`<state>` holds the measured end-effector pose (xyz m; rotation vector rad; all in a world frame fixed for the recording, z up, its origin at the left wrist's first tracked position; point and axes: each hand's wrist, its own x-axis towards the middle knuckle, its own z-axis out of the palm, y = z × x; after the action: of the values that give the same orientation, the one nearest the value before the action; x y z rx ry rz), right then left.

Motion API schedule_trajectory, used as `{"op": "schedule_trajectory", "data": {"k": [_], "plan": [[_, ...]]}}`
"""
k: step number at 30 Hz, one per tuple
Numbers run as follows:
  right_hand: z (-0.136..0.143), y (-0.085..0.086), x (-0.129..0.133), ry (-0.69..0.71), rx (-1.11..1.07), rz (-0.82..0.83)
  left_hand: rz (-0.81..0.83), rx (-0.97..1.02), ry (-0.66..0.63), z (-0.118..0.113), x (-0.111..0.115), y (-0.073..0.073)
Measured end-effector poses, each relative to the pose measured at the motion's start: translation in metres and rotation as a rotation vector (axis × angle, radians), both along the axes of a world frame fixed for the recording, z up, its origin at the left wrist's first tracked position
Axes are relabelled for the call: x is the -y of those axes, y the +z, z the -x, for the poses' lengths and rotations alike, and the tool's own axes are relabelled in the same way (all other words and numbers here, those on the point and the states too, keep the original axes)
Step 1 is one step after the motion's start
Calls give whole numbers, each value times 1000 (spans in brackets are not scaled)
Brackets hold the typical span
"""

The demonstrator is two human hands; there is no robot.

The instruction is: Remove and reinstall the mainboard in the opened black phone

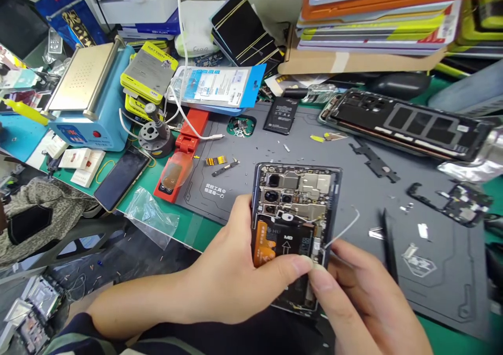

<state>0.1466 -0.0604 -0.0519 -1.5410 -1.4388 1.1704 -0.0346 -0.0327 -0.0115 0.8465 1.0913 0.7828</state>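
An opened phone (293, 203) faces up, its circuit board, camera modules and battery (286, 240) exposed. My left hand (236, 271) is closed around its left side, the thumb lying across the lower part of the battery. Against the phone's right edge, my right hand (353, 297) is closed, its thumb pressing there and its fingers bent behind the edge. A thin white cable (346, 224) sticks out from that edge just above my right index finger, curving up at its free end. The undersides of both hands' grips are hidden.
Black tweezers (388, 247) and loose phone parts (373, 158) lie on the grey mat (428, 302). Another opened phone (401, 124) rests at the back right. Left are a red clamp (183, 158), a blue heating plate machine (92, 109) and a dark phone (123, 177).
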Motion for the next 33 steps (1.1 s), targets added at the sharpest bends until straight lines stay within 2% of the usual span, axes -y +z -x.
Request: {"op": "schedule_trajectory", "data": {"k": [5,12,25,33], "plan": [[-2,-3,13,-13,-2,-17,38,-10,25,1,-4,-1],[5,3,11,-4,-47,-37,78,8,49,-2,-6,1],[3,-1,15,-2,-85,-51,80,-4,28,-1,-4,2],[11,16,17,-62,-159,30,97,24,22,1,-10,3]]}}
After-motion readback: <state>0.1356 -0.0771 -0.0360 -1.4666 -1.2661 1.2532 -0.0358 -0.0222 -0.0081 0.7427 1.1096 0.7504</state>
